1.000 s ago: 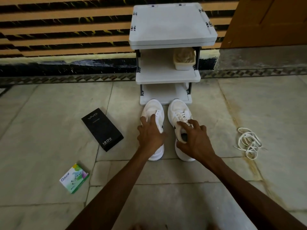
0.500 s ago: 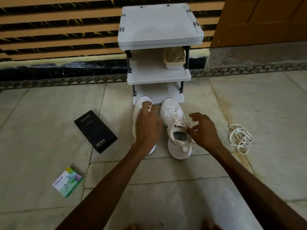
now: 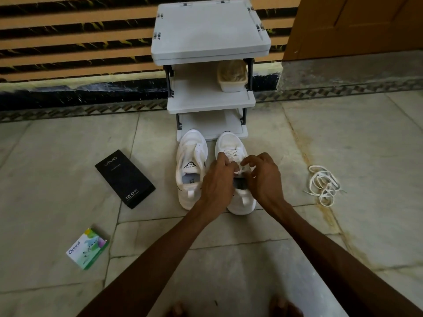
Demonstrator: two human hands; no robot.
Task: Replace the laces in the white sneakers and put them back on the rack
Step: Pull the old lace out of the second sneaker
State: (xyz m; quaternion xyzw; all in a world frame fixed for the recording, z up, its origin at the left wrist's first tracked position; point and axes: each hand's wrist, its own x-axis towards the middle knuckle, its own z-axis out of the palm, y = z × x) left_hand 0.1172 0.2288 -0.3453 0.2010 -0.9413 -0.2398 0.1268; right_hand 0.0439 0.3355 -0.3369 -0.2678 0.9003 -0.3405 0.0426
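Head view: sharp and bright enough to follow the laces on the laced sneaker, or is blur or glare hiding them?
Head view: dim, even light, no glare or hard shadows. Head view: left grip and right grip are slightly blurred, and the white laces wash into the upper of the laced sneaker. Head view: lens distortion warps the rack; print on the black box reads clearly.

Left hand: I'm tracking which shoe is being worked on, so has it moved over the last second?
Yes. The left hand has shifted rightward, off the left sneaker, onto the laces of the right sneaker, beside the right hand.
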